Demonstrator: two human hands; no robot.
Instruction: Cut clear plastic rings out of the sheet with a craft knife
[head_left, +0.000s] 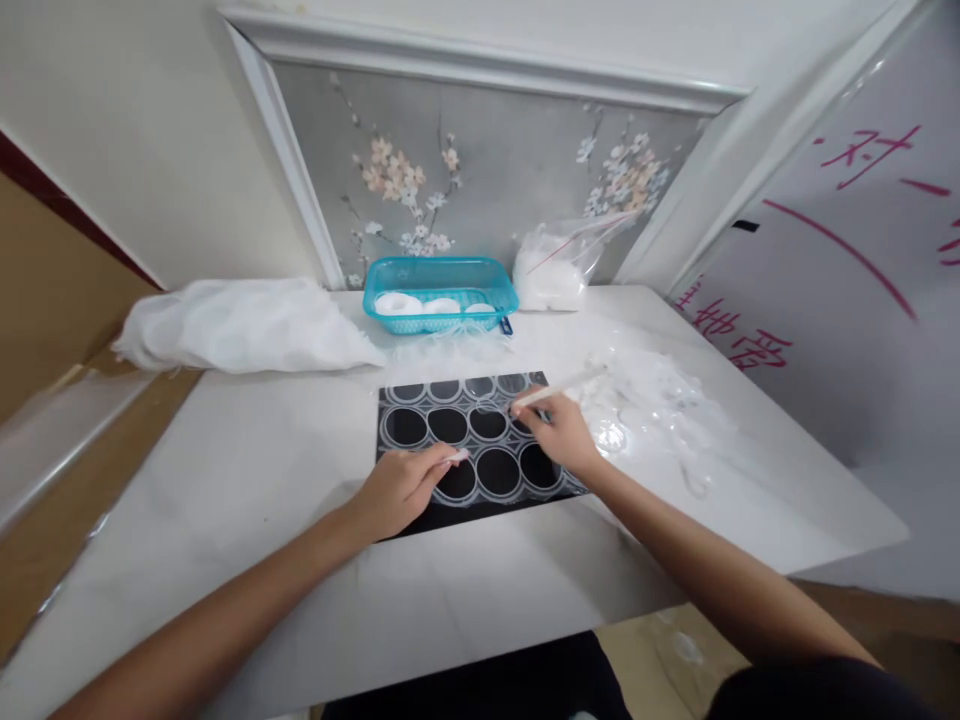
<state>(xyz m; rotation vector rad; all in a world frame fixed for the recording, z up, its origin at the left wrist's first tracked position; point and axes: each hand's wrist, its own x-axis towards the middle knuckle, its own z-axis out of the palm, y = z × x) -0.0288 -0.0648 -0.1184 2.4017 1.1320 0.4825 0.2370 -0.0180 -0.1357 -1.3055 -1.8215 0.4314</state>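
Note:
A black board lies on the table, bearing a clear sheet with rows of ovals outlined in white. Closed over the board's left front part, my left hand pinches a small whitish piece, whose exact kind I cannot make out. Near the board's right side, my right hand grips a slim white pen-like stick; it slants up to the right, and its lower end is at the fingertips, close to the ovals.
At the back of the white table stand a blue plastic basket holding white rings and a clear zip bag of white material. A long white bundle lies at left. Crumpled clear film scraps spread at right.

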